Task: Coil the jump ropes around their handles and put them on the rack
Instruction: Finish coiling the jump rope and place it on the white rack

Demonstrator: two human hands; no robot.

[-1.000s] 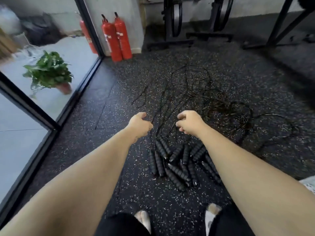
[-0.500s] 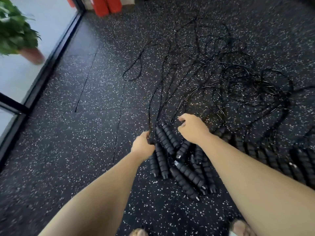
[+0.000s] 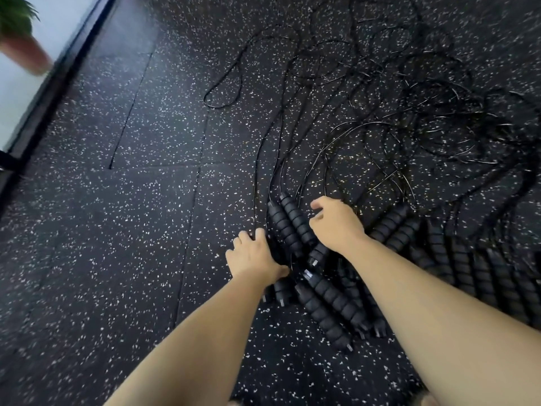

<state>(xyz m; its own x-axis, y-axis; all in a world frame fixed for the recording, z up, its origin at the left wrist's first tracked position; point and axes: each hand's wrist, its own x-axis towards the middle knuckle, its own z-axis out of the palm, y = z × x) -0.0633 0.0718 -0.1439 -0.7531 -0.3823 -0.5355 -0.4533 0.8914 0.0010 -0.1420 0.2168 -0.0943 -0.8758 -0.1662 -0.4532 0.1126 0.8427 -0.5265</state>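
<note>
Surface: black rubber floor (image 3: 117, 230) flecked with white, laid in tiles with visible seams.
Task items: jump ropes (image 3: 330, 294), uncoiled, lying on the floor right of centre.
Handles: black ribbed handles (image 3: 288, 221) heaped together between and beneath the two hands. More lie in a row toward the floor's right edge, blurred.
Cords: thin black cords (image 3: 409, 112) run away from the handles and spread into a loose tangle toward the far right corner. One loop lies apart on the tangle's left side.
Left hand: left hand (image 3: 254, 259) is palm down on the left side of the heap, touching it. The ends of two handles show just below the wrist. The fingers are bent over the handles. Whether they actually hold one cannot be told.
Right hand: right hand (image 3: 336, 225) is over the middle of the heap, thumb pointing left and fingers curled under. What it holds, if anything, is hidden, so its grip cannot be told.
Left edge: a dark frame (image 3: 58, 80) borders the floor.
Beyond the frame: a potted plant (image 3: 20, 39), blurred, at the far left corner.
</note>
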